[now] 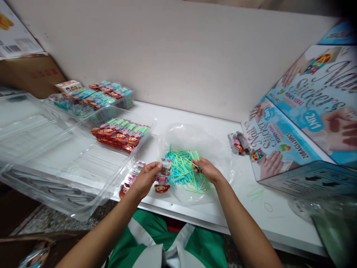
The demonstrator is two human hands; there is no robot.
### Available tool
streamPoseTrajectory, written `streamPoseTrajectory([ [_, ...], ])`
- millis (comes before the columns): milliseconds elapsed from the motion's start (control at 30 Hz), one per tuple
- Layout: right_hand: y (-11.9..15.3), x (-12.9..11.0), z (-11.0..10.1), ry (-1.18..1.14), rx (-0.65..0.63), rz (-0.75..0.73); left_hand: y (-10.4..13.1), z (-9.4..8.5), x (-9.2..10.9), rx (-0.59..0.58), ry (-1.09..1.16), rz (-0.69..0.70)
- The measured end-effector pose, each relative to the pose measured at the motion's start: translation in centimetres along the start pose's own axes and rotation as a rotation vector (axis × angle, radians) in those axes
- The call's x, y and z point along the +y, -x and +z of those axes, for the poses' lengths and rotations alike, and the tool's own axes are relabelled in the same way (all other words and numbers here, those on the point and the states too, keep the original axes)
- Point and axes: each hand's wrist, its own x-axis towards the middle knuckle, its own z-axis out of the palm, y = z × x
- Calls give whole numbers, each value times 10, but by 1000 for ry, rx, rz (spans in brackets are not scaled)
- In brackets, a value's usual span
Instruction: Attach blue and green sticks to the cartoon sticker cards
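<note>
My left hand [148,179] pinches the top of a small clear packet [162,180] printed with a red-haired cartoon face. Right of it, my right hand [206,169] has its fingers closed at the edge of a loose pile of green and blue plastic sticks [184,167]; a green stick shows at the fingertips. The pile lies on a spread clear plastic bag [192,136]. Beside and under my left hand, more printed packets [131,180] lie near the table's front edge.
Clear trays hold rows of filled packets [121,134] at the left, with an open clear plastic tray [89,167] in front. Nail sticker boxes [301,111] stand at the right. A dark bundle of packets [239,143] and stray green sticks [255,193] lie nearby.
</note>
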Motion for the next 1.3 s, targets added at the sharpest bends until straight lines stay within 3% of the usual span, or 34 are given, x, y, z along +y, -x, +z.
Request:
streamPoseTrajectory([
  [200, 3, -3, -3, 152, 84, -125, -17, 7, -8, -51, -175, 19],
  [400, 21, -22, 9, 104, -160, -125, -41, 21, -15, -192, -409, 162],
  [533, 26, -22, 9, 15, -235, -108, -58, 33, -15, -308, -398, 105],
  [767, 21, -17, -1, -213, -105, -157, -64, 33, -18, -138, -449, 191],
  [900, 18, -21, 11, -427, 35, -253, -53, 43, -20, -239, -550, 306],
  [1067, 18, -20, 28, -527, 54, -220, -48, 57, -36, -370, -470, 151],
  [1200, 17, -15, 23, -490, 89, -253, -48, 54, -44, -348, -442, 51],
  [1300, 17, -15, 10, -366, 176, -324, -45, 46, -43, -268, -552, 78],
])
